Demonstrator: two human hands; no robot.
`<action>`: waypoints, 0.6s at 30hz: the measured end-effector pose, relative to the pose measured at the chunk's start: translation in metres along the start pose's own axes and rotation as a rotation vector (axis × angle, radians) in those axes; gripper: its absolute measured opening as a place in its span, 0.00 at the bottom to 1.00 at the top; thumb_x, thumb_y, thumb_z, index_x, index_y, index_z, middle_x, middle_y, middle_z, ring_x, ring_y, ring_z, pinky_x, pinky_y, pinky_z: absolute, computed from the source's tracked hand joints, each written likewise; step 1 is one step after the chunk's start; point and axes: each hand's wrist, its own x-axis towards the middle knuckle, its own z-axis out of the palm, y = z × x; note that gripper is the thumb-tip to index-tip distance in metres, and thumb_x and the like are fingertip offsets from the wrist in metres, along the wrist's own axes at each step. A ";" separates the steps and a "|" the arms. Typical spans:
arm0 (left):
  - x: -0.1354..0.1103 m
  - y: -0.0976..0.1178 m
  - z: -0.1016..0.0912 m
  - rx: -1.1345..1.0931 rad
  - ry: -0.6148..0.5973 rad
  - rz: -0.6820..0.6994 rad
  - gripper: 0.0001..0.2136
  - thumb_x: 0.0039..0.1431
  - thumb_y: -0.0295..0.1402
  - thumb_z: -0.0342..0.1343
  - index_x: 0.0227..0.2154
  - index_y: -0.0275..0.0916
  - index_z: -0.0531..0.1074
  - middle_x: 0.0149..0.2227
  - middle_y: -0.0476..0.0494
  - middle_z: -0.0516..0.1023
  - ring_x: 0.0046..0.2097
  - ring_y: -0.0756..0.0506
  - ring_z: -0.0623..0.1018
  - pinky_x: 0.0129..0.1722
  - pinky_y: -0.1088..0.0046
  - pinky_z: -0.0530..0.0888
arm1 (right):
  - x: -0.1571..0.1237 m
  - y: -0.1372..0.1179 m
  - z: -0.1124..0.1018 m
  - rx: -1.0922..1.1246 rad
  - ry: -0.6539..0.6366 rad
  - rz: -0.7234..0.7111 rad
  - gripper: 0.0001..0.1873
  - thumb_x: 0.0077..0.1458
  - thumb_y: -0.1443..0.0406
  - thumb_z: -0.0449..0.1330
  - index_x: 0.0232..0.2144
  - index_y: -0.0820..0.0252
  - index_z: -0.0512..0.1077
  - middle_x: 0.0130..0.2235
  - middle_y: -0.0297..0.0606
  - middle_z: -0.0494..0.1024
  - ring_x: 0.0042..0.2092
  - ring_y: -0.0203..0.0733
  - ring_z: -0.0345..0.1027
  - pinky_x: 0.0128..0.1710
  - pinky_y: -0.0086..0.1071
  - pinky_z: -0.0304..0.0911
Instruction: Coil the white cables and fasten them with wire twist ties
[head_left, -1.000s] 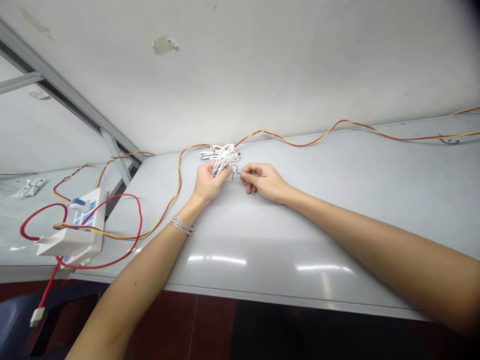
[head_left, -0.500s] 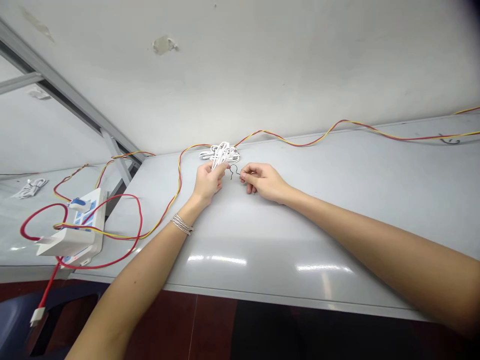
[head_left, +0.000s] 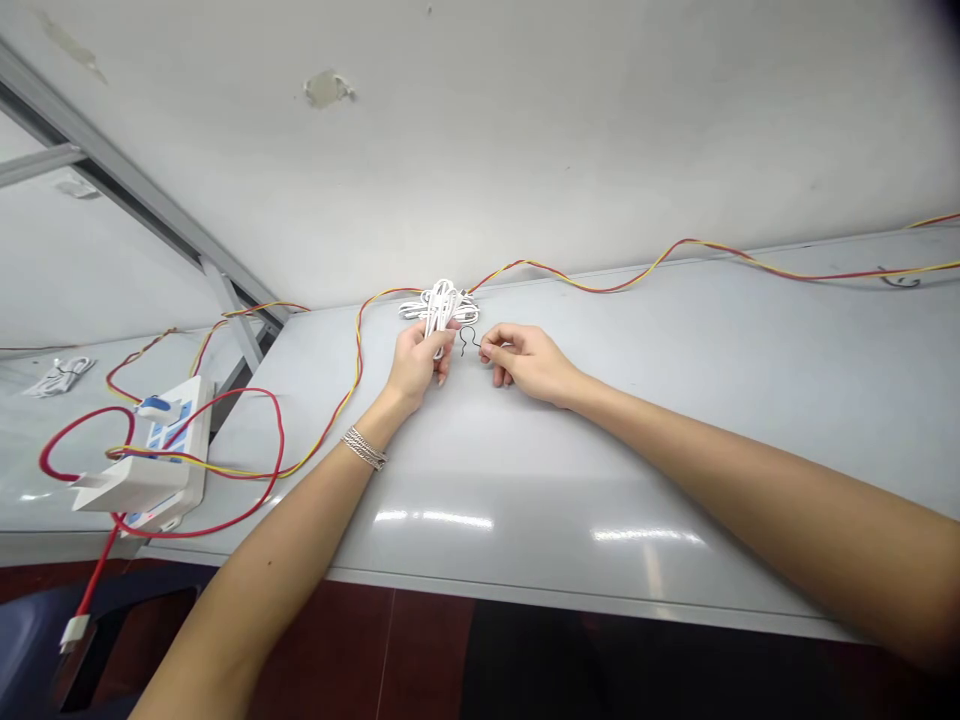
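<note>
white cable bundle (head_left: 442,298), clamped between the left hand's (head_left: 412,368) thumb and fingers over the grey table (head_left: 525,460)

right hand (head_left: 526,362) pinches a thin black tie (head_left: 474,338), gripped end hidden; the bundle partly covers a second white coil (head_left: 410,310); both arms are cut off.

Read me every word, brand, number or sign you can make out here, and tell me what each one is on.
No text is legible in this view.
Power strip: any marking is too small to read.
White adapter: no lettering can be made out.
White cable bundle in the left hand: nothing readable.
Black tie at the right hand: none visible.
</note>
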 end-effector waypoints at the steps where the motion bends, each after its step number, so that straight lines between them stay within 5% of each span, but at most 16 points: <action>1: 0.000 0.000 0.000 -0.003 -0.008 0.000 0.11 0.48 0.33 0.58 0.35 0.35 0.72 0.23 0.53 0.63 0.17 0.54 0.63 0.12 0.76 0.58 | 0.000 0.000 0.000 0.000 0.002 -0.001 0.06 0.60 0.66 0.56 0.30 0.60 0.68 0.27 0.31 0.70 0.24 0.32 0.67 0.28 0.29 0.62; 18: 0.003 -0.003 0.000 0.051 -0.009 0.001 0.11 0.49 0.28 0.56 0.38 0.35 0.71 0.19 0.54 0.65 0.16 0.53 0.64 0.14 0.77 0.60 | -0.001 -0.001 0.001 0.004 0.027 -0.028 0.05 0.59 0.63 0.59 0.32 0.60 0.69 0.29 0.30 0.69 0.24 0.31 0.67 0.25 0.28 0.61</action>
